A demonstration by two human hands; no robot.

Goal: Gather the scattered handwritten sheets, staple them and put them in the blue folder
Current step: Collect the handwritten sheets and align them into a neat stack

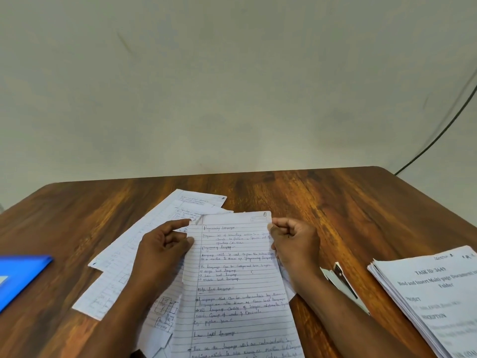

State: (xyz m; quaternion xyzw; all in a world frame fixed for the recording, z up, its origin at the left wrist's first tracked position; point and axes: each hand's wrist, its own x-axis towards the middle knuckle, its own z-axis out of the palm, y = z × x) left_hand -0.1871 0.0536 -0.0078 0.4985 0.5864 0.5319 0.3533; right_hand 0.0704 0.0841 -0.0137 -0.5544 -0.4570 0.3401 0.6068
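Two hands hold one lined handwritten sheet (237,280) by its upper side edges: the left hand (165,244) pinches the left margin between thumb and curled fingers, and the right hand (294,241) pinches the right margin the same way. Behind and to the left of the left hand's grip, several more handwritten sheets (144,241) lie fanned and overlapping on the wooden table (335,202). Further left of that grip, at the frame edge, lies the blue folder (20,277). Just right of the right forearm, below its grip, a stapler (343,282) rests on the table, and beyond it sits a stack of printed pages (433,293).
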